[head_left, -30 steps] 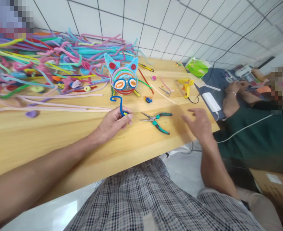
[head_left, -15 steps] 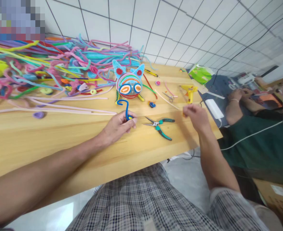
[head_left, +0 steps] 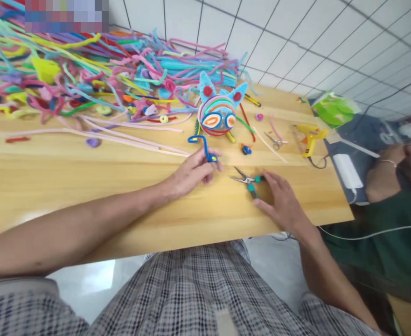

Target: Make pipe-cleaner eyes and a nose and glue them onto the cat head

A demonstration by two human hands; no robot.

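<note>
My left hand point(head_left: 194, 172) pinches a blue pipe cleaner point(head_left: 205, 143), coiled around a yellow centre at the fingers, its free end bent up into a hook. Over to the right, my right hand point(head_left: 281, 198) is around the green-and-black handles of the needle-nose pliers point(head_left: 247, 180), thumb at the lower handle and fingers at the upper one. The pliers' jaws are spread and point left towards my left hand. Just beyond my left hand stands a striped pipe-cleaner animal head point(head_left: 218, 112) with light blue ears and orange-and-white eyes.
Many colourful pipe cleaners point(head_left: 121, 70) are heaped along the wall at the left. A small blue-and-orange coil point(head_left: 246, 149), scissors point(head_left: 274, 142) and a yellow glue gun point(head_left: 309, 137) lie on the right. A white power strip point(head_left: 347, 171) is near another person's hands point(head_left: 397, 156).
My right hand has come left from beside the glue gun onto the pliers' handles, and the orange bit at its fingers no longer shows. The left hand still holds the blue coil. The view has shifted.
</note>
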